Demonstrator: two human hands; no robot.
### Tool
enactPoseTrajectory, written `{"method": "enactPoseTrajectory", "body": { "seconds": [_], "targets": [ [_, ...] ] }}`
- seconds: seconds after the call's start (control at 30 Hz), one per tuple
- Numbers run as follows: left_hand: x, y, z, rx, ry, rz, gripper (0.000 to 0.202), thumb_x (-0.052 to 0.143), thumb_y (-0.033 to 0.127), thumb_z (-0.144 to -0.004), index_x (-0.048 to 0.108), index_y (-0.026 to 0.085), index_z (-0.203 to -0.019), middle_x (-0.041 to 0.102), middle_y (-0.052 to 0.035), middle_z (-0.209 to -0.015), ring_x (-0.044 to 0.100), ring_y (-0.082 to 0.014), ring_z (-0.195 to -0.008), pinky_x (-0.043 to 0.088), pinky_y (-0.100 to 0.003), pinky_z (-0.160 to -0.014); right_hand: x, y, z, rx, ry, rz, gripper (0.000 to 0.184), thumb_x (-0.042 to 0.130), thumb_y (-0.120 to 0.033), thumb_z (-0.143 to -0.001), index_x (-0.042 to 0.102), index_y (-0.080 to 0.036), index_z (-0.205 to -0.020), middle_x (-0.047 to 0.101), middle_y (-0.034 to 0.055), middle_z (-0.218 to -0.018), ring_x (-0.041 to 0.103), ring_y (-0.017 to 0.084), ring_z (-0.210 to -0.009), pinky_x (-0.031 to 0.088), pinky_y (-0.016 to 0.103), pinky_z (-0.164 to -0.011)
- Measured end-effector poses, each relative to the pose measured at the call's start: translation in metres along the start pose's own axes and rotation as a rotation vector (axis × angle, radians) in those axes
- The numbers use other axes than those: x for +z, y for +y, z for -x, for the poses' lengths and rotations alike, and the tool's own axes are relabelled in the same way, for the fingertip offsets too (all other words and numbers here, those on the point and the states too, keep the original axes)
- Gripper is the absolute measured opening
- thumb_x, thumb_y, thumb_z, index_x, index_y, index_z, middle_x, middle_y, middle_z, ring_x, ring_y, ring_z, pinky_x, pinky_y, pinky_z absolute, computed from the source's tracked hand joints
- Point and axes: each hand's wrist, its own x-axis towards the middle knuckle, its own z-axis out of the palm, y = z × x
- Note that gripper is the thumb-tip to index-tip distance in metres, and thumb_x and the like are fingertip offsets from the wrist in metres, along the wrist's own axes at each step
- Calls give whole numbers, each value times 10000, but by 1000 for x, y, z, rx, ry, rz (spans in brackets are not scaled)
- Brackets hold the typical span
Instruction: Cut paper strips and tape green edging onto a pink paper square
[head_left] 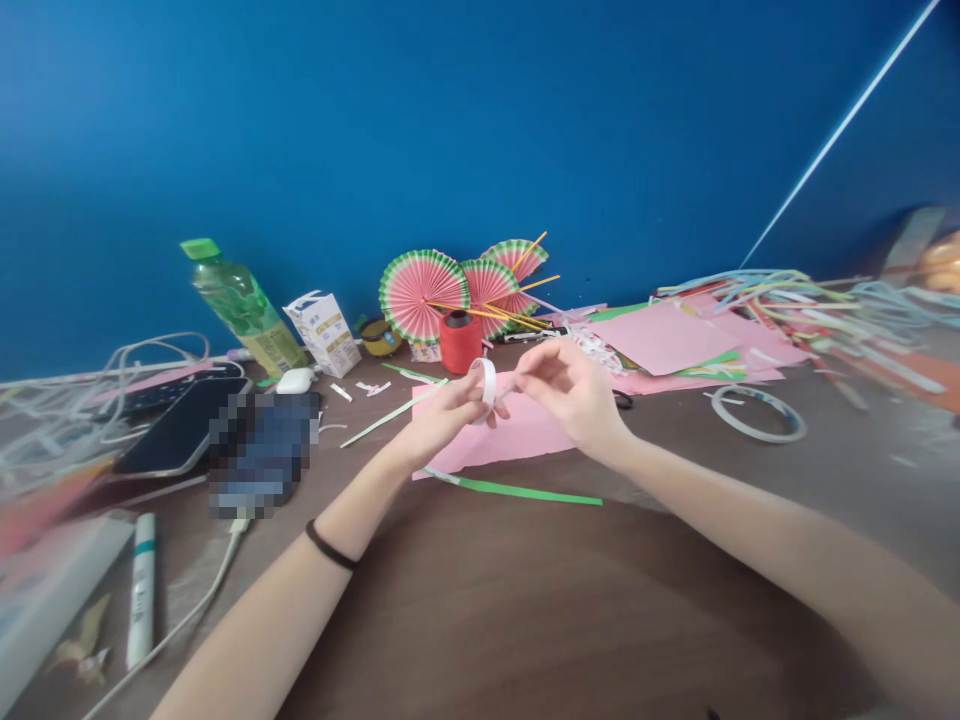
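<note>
My left hand (450,410) is closed on a small white roll of tape (489,388), held upright above a pink sheet of paper (480,448). Close by on its right, my right hand (566,390) pinches a short, pale end of tape (510,392) that reaches toward the roll. Below the hands, a green paper strip (529,491) with a whitish left end lies along the near edge of the pink sheet. Another thin green strip (394,412) slants across the table to the left of the sheet.
Behind the hands stand a red thread spool (460,345) and pleated pink-and-green paper fans (420,295). A green bottle (244,310), a small carton (324,332) and phones (184,428) are on the left. Stacked pink paper (667,335) and a tape ring (757,414) lie right.
</note>
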Motion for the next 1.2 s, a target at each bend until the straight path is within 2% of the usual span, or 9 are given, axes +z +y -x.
{"method": "enactPoseTrajectory", "body": {
  "seconds": [0.13,0.23,0.43,0.53,0.67,0.83,0.97,1.2],
  "targets": [
    [0,3,0,13,-114,44,397,442,264,-831,497,152,-1207,589,-51,-805,461,-135,-695,356,-300,-703,-6,11,-8,132,57,-154,163,621,-270,-755,482,-195,-795,555,-19,-735,589,105,-654,517,282,-647],
    [3,5,0,-6,-174,177,441,444,244,-827,466,153,-1258,585,-56,-806,441,-128,-672,352,-295,-684,-8,15,-13,182,67,-289,182,629,-275,-744,466,-212,-793,536,-33,-724,578,100,-636,526,291,-654],
    [8,9,2,-66,-154,226,493,487,181,-792,448,180,-1284,574,-35,-774,421,-108,-631,337,-276,-614,-12,8,-17,217,33,-417,193,645,-241,-725,457,-216,-759,506,-51,-672,553,89,-598,517,269,-625],
    [8,9,3,-69,-106,246,455,485,213,-801,488,171,-1253,554,-23,-691,428,-110,-618,324,-272,-596,-11,2,-16,226,-30,-434,197,641,-251,-732,448,-218,-755,505,-51,-669,548,91,-578,507,263,-587],
    [7,12,3,-55,-87,245,410,471,164,-780,559,168,-1180,524,-12,-649,442,-110,-627,318,-271,-600,-10,-4,-13,220,-181,-501,182,643,-282,-742,475,-214,-759,521,-46,-651,551,98,-574,495,268,-578],
    [5,21,5,-39,-144,169,359,459,149,-780,606,148,-1107,503,-10,-628,404,-103,-608,287,-262,-573,-16,-9,-13,238,-412,-589,202,672,-271,-726,486,-195,-741,533,-42,-629,540,96,-552,478,274,-569],
    [5,26,9,-87,-185,126,308,478,185,-794,619,129,-1063,477,0,-625,383,-97,-598,270,-254,-562,-21,-10,-15,303,-557,-713,161,660,-213,-742,504,-173,-745,556,-36,-646,543,82,-565,446,242,-570],
    [3,21,12,-142,-174,195,342,511,194,-783,594,121,-1106,478,0,-620,392,-96,-597,277,-260,-574,-18,-7,-15,392,-589,-840,144,663,-191,-743,520,-173,-735,565,-38,-635,536,70,-552,389,209,-538]
  ]
}}
